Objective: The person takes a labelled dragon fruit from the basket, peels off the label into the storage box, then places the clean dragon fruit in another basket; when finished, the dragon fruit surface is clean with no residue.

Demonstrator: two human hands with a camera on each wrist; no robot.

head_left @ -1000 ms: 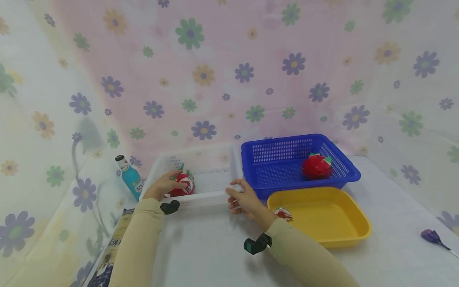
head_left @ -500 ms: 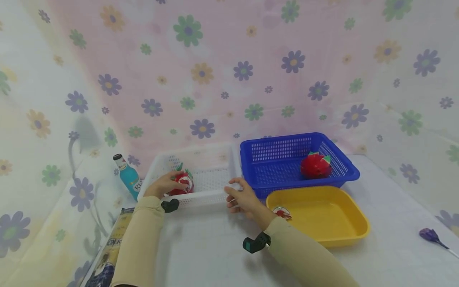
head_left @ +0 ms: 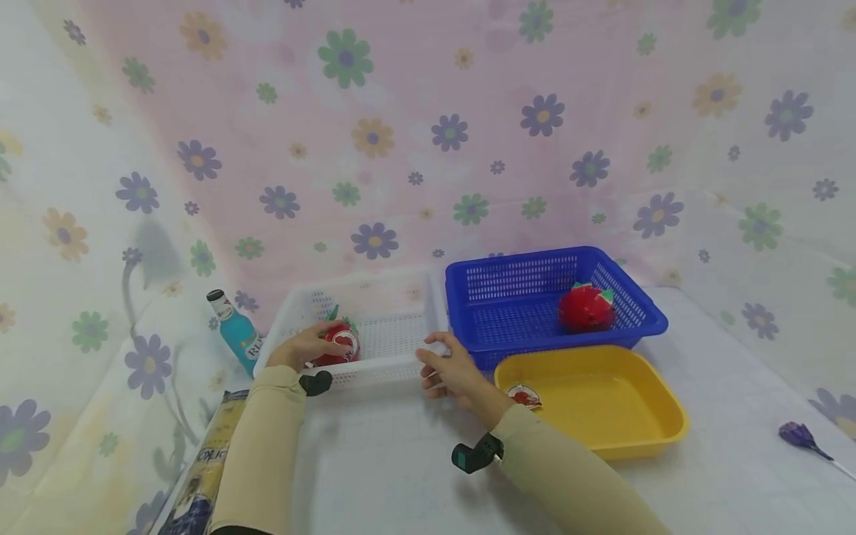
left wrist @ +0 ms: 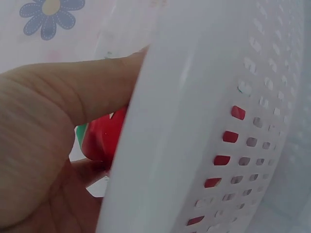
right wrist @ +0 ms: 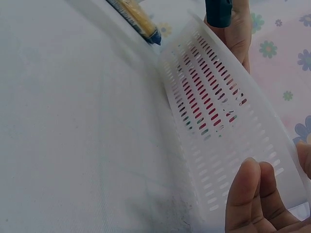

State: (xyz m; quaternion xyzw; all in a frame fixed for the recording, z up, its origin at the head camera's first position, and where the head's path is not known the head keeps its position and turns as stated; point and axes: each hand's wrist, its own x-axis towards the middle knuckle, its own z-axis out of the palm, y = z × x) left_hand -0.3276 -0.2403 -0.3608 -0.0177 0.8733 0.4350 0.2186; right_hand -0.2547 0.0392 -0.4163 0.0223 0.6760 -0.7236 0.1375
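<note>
My left hand [head_left: 301, 347] reaches over the front left of a white perforated basket [head_left: 394, 366]. It grips a red dragon fruit [head_left: 344, 342] with green tips and a round label, low inside the basket. In the left wrist view the basket wall hides the fingertips, and red shows through its slots. My right hand [head_left: 458, 371] holds the basket's front right corner, thumb side at the rim and other fingers [right wrist: 245, 189] curled by the outer wall. Another red dragon fruit [head_left: 586, 310] lies in the blue basket [head_left: 521, 345].
A yellow tray [head_left: 602, 401] stands before the blue basket, a round red-and-white label [head_left: 524, 396] at its left side. A blue bottle [head_left: 237, 334] leans at the left, with a long yellow packet [head_left: 207, 468] nearer. A purple flower [head_left: 796, 435] lies far right.
The head view has shifted slightly, so the scene sits a little farther left. Both hands keep their places on the dragon fruit and the white basket.
</note>
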